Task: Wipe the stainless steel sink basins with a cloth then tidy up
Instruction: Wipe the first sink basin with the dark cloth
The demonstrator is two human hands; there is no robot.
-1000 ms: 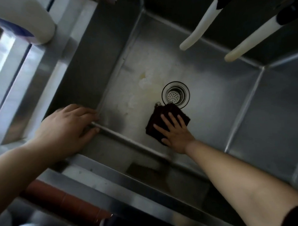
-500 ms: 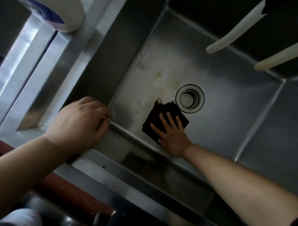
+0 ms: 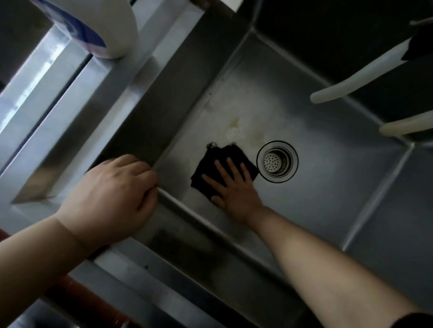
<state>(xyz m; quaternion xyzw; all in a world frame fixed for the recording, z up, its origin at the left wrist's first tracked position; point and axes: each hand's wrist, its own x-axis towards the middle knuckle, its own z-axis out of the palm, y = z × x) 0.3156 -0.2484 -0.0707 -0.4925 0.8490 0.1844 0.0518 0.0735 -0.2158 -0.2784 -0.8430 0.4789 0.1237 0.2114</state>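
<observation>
I look down into a deep stainless steel sink basin [image 3: 334, 184]. A dark folded cloth [image 3: 215, 159] lies flat on its floor, just left of the round drain strainer [image 3: 277, 161]. My right hand [image 3: 232, 187] presses on the cloth with straight, spread fingers. A pale yellowish stain [image 3: 236, 127] marks the floor just beyond the cloth. My left hand [image 3: 113, 197] rests on the basin's near-left rim, its fingers curled over the edge.
Two white faucet spouts [image 3: 359, 80] [image 3: 410, 125] reach in from the upper right above the basin. A white and blue container [image 3: 95, 23] stands on the ledge at the upper left. A reddish pipe [image 3: 75, 291] runs below the front rim.
The view has shifted, so the sink sits further right. The cloth and my right hand have slid slightly left, away from the drain. My left hand stays on the rim.
</observation>
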